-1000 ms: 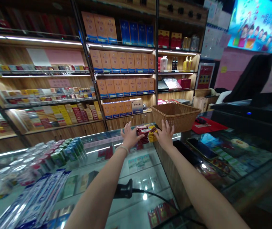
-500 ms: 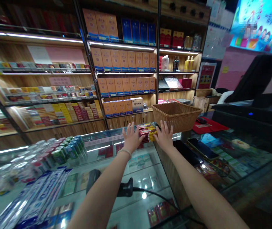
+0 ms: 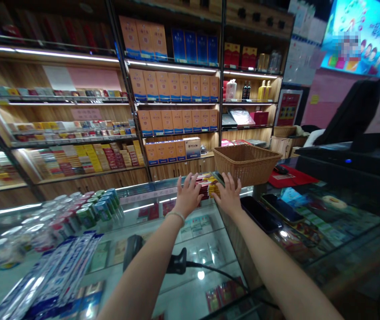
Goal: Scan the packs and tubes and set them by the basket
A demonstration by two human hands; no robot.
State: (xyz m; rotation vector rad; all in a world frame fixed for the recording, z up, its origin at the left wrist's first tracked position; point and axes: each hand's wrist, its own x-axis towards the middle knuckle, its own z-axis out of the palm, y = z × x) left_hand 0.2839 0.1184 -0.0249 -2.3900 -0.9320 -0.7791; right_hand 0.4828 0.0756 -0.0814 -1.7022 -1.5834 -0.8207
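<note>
A small stack of red and yellow packets [image 3: 208, 186] lies on the far part of the glass counter, between my two hands. At its left end my left hand [image 3: 189, 194], with a band on the wrist, presses fingers and thumb against the packets. From the right, my right hand [image 3: 228, 194] closes on the other end, thumb towards the near side. The fingers partly cover the stack, and the print is too small to read. Nearer to me lies a black handheld barcode scanner [image 3: 177, 262] with its cable, partly hidden under my left forearm.
A wicker basket [image 3: 247, 164] stands just beyond my right hand. Phones [image 3: 260, 214] and a red mat [image 3: 292, 176] lie to the right, near a dark monitor [image 3: 346, 111]. Rows of cans [image 3: 86, 215] and long blue-white packets [image 3: 66, 271] occupy the left. Stocked shelves [image 3: 176, 131] line the back.
Both hands have drawn in on the stack from its two sides, the left one moving right. Their fingers now lie closer against the packets. The stack stays at about the same spot.
</note>
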